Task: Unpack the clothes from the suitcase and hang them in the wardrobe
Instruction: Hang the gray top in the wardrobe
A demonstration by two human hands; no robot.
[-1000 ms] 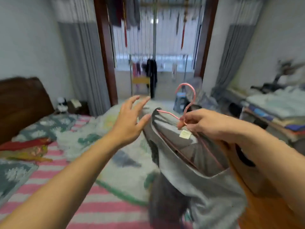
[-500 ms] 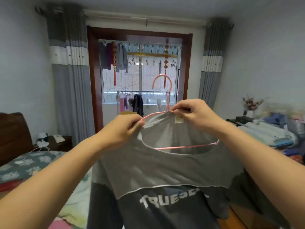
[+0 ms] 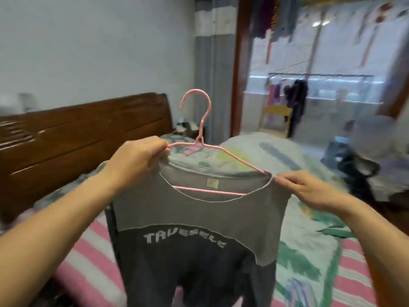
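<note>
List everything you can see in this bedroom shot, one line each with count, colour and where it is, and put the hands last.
T-shirt: one, grey over dark grey with white lettering, held up at centre on the hanger.
Hanger: one, pink wire, threaded through the T-shirt's neck, hook upright.
Neck label: one, pale yellow, inside the collar.
Bed: one, pink-striped sheet and green floral quilt, behind and below the T-shirt.
Headboard: one, dark brown wood, at left.
Curtain: one in view, grey with a white band, beside the doorway.
Hanging clothes: several, dark and purple, blurred, on the balcony rail.
Left hand: one, grips the T-shirt's shoulder and the hanger's end.
Right hand: one, pinches the other shoulder.
</note>
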